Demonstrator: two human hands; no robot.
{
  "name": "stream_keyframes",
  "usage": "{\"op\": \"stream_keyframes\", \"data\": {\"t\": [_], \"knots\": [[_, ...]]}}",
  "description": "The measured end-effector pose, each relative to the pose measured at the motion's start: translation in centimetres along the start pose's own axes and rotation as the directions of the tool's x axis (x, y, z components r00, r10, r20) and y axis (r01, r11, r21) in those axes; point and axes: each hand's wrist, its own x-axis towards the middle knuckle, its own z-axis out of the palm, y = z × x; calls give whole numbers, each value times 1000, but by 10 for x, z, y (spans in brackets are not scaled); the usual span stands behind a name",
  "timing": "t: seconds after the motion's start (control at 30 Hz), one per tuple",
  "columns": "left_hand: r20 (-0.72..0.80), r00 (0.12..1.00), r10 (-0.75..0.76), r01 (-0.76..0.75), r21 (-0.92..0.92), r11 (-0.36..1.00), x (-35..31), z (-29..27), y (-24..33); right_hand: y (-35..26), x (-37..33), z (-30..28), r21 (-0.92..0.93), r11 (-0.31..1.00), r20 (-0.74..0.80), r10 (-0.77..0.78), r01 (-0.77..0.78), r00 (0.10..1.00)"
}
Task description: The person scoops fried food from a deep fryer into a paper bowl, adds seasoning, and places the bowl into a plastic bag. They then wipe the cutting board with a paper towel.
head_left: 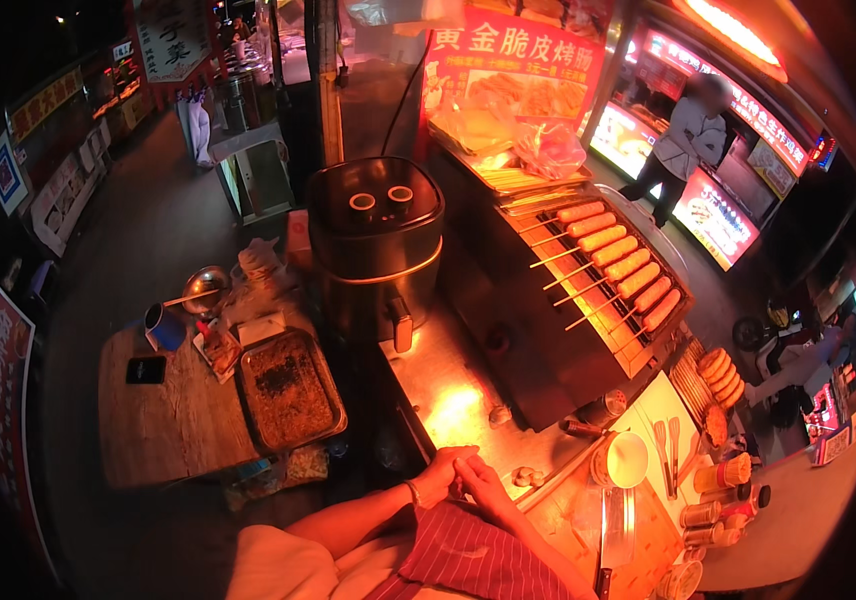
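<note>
My left hand (435, 479) and my right hand (482, 482) are clasped together at the near edge of the lit metal counter (418, 375). Their fingers are closed against each other, and no object shows between them. A striped dark-red apron (468, 550) lies just below. Beside my right hand sit a few small pale lumps (526, 477). Farther right stand a pale cup (627, 460) and a broad-bladed knife (618, 525) on a wooden board (653, 530). Skewered sausages (603, 238) lie in a row on the grill (603, 325) beyond.
A black air fryer (376, 225) stands ahead. At left, a wooden table (178, 420) holds a metal tray (336, 405) of crumbly food and a phone (146, 370). Tongs (666, 455) and several jars (723, 475) stand at right. A person (686, 145) is beyond the grill.
</note>
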Motion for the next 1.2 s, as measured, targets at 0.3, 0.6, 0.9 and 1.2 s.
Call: {"op": "stream_keyframes", "data": {"t": [0.3, 0.6, 0.9, 1.2], "knots": [[-45, 999, 25, -25, 18, 1000, -4, 3, 2, 1, 0, 2, -18, 1000, -13, -7, 7, 1000], [-62, 995, 77, -76, 26, 997, -5, 1, -1, 6, 1, 4, -38, 999, 5, -29, 29, 1000], [-71, 992, 101, -102, -10, 995, -2, -4, -8, -4, -3, 11, -28, 999, 9, -19, 20, 1000], [-62, 995, 80, -81, -5, 997, -4, -1, -6, -2, -3, 9, -20, 1000, 22, -15, 16, 1000]]}}
